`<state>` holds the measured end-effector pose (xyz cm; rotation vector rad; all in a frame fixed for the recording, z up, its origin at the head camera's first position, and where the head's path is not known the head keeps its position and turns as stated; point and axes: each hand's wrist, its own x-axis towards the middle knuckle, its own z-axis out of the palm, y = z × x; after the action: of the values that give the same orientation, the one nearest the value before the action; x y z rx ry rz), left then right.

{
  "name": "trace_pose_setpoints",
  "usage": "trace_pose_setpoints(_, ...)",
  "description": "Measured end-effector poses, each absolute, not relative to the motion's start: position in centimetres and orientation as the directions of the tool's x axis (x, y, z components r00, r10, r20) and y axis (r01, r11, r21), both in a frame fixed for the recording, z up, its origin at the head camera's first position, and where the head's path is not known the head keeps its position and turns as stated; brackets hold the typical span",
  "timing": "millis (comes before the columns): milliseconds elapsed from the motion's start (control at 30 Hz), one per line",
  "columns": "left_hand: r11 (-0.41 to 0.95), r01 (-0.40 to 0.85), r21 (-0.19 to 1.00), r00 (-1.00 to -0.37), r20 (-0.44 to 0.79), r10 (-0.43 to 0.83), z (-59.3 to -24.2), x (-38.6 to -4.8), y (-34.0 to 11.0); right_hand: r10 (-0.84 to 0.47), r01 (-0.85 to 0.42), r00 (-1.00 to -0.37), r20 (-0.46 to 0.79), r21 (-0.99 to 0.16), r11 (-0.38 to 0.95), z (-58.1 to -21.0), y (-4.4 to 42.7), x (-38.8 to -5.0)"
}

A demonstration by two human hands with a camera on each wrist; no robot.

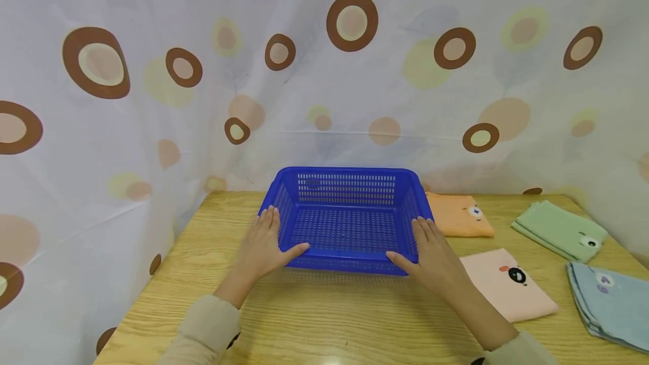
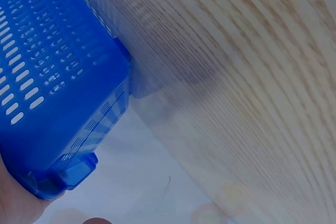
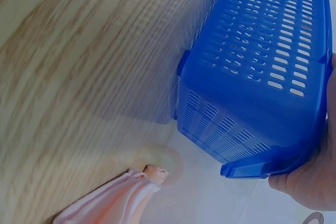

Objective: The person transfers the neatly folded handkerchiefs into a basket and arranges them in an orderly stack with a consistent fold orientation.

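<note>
A blue plastic basket (image 1: 350, 254) with slotted walls and a mesh floor stands on the wooden table, its floor visible from above. At its front left corner my left hand (image 1: 261, 248) grips the rim, fingers over the side and thumb along the front edge. My right hand (image 1: 435, 261) holds the front right corner the same way. In the left wrist view the basket's outer wall (image 2: 79, 93) shows, with part of the left hand (image 2: 18, 200) below the rim. The right wrist view shows the right hand (image 3: 307, 182) against the rim of the basket (image 3: 231, 103).
Right of the basket lie folded cloths: orange (image 1: 453, 216), pale pink (image 1: 499, 289), green (image 1: 555, 230) and blue (image 1: 616, 308), each with a small face-like patch. A patterned curtain (image 1: 314, 94) hangs behind and left of the wooden table (image 1: 324, 320).
</note>
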<state>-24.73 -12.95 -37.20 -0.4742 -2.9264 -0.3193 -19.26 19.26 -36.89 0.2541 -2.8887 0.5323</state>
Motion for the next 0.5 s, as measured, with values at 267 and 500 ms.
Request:
trace_pose_setpoints(267, 0.929, 0.32, 0.186, -0.941, 0.172, 0.29, -37.08, -24.61, -12.82, -0.135, -0.202, -0.967, 0.216, -0.328, 0.923, -36.91, 19.33, -19.25)
trace_pose_setpoints(500, 0.93, 0.317, 0.186, -0.943, 0.168, 0.288, -37.14, -24.66, -12.77, -0.136, -0.204, -0.966, 0.219, -0.331, 0.921, -36.99, 19.45, -19.28)
